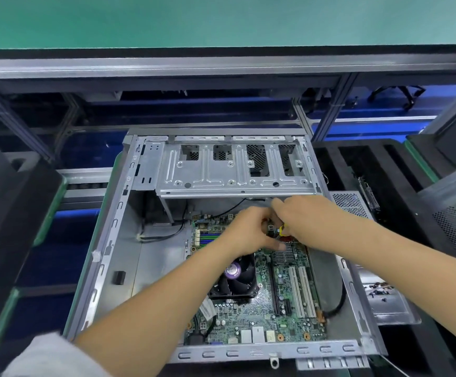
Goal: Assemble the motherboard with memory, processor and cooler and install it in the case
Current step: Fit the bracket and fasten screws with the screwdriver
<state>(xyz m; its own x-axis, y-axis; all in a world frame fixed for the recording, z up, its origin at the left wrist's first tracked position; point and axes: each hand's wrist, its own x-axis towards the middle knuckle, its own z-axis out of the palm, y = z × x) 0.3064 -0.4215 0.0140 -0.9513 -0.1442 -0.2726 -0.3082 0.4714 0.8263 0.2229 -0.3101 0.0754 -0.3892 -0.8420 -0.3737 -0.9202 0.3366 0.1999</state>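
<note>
Board (262, 311) is already lying in the case (107, 240), near edge up against the near wall, so the bench assembly looks done. Cooler (235, 278) sits on the socket area with its fan up, so the processor is presumably under it, hidden. Memory slots (207, 239) are partly behind the left wrist; can't tell if sticks are in. Further in, both hands meet over the far edge of the board: left hand (248, 232) has fingers curled, pinching something small; right hand (305, 216) is curled round a yellow-and-red part (284, 230), likely a connector or tool, can't tell which. Beyond them, the drive cage (235, 170) is empty. Judgement: late stage, with cabling or screwing down left. Loose screws (379, 291) on a panel (384, 308) to the right.
</note>
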